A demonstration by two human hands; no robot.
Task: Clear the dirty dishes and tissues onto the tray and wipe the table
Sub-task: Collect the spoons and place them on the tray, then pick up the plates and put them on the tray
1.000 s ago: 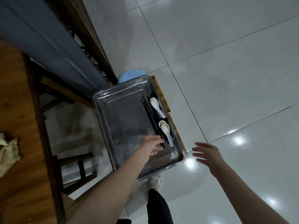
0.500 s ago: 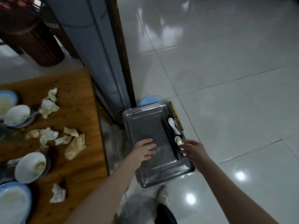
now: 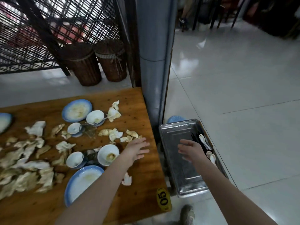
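while a few spoons (image 3: 204, 142) sit in the tray (image 3: 178, 123), bowls (image 3: 108, 154), plates (image 3: 77, 110) and tissues (image 3: 35, 129) litter the counter (image 3: 142, 181), with left hand (image 3: 136, 148) and right hand (image 3: 191, 150) spread, empty.

Three blue-rimmed plates (image 3: 77, 110), four white bowls (image 3: 108, 154), one steel tray (image 3: 183, 176) at three o'clock, two wicker baskets (image 3: 82, 67) at twelve; crumpled tissues (image 3: 36, 128) too many to count.

"05" on yellow table tag (image 3: 164, 199)
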